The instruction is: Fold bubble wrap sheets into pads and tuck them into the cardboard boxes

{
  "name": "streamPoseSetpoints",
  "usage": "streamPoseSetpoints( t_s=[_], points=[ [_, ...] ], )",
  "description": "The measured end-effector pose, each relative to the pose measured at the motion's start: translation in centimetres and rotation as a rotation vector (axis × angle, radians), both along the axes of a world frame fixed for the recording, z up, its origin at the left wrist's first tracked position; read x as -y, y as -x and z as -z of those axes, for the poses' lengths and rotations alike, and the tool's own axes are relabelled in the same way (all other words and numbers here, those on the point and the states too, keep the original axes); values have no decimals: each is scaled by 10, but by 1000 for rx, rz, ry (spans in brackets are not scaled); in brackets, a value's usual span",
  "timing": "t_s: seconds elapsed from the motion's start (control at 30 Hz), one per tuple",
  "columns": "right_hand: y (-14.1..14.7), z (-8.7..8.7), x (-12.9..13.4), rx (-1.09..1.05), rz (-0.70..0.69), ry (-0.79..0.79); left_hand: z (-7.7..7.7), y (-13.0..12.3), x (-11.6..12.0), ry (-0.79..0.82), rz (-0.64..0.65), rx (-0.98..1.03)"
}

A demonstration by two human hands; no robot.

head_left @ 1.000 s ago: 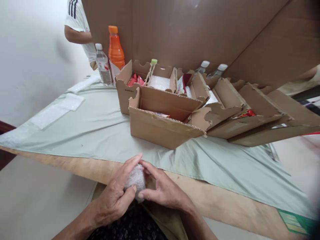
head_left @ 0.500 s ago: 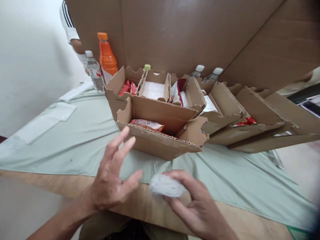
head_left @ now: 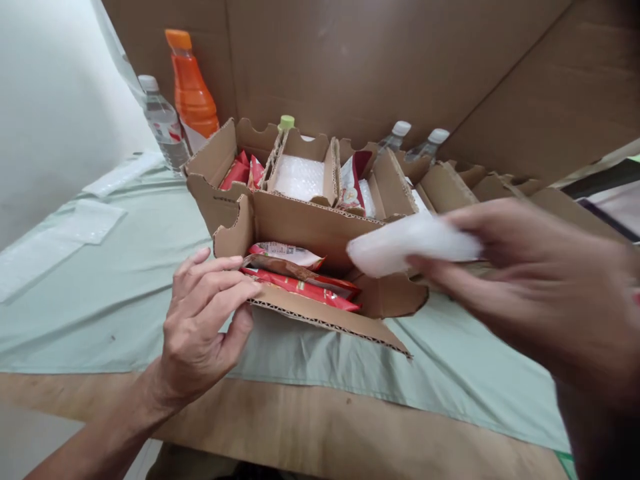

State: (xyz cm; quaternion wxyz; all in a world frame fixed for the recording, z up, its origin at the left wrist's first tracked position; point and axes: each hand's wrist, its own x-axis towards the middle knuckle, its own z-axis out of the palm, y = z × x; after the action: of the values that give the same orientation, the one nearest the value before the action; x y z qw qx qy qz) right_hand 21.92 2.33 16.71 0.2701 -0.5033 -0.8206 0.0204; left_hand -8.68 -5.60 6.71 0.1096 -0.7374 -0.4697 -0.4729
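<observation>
Cardboard fills the upper view: a tall brown cardboard sheet (head_left: 380,67) stands at twelve o'clock behind everything. Below it the bench (head_left: 310,433), bare wood at its near edge, carries a pale green cloth (head_left: 125,287). On the cloth sits a row of open cardboard boxes (head_left: 305,223); the nearest one has its front flap (head_left: 330,320) folded down, and red snack packets (head_left: 300,283) lie inside. An orange bottle (head_left: 193,100) and a clear water bottle (head_left: 163,127) stand at eleven o'clock. Of the two hands, the right hand (head_left: 540,293), blurred at three o'clock, is closed around a white bubble-wrap bundle (head_left: 410,243), a soft oblong packet held above the right end of the nearest box. The left hand (head_left: 205,320), at seven o'clock, has its fingers half curled and narrow, their tips touching the left end of the flap.
</observation>
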Motion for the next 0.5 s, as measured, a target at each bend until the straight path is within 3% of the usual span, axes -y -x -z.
streamPoseSetpoints(
  t_s=[0.1,0.23,0.37,0.5],
  points=[
    [30,2,-29,303,-40,81,-2,-1,-1,-2,7,4],
    [56,1,-48,624,-37,105,-2,-1,-1,14,19,4],
    [65,-1,-56,709,-45,66,2,0,2,30,33,14],
    [73,4,-58,715,-84,128,5,1,4,57,41,24]
  ],
)
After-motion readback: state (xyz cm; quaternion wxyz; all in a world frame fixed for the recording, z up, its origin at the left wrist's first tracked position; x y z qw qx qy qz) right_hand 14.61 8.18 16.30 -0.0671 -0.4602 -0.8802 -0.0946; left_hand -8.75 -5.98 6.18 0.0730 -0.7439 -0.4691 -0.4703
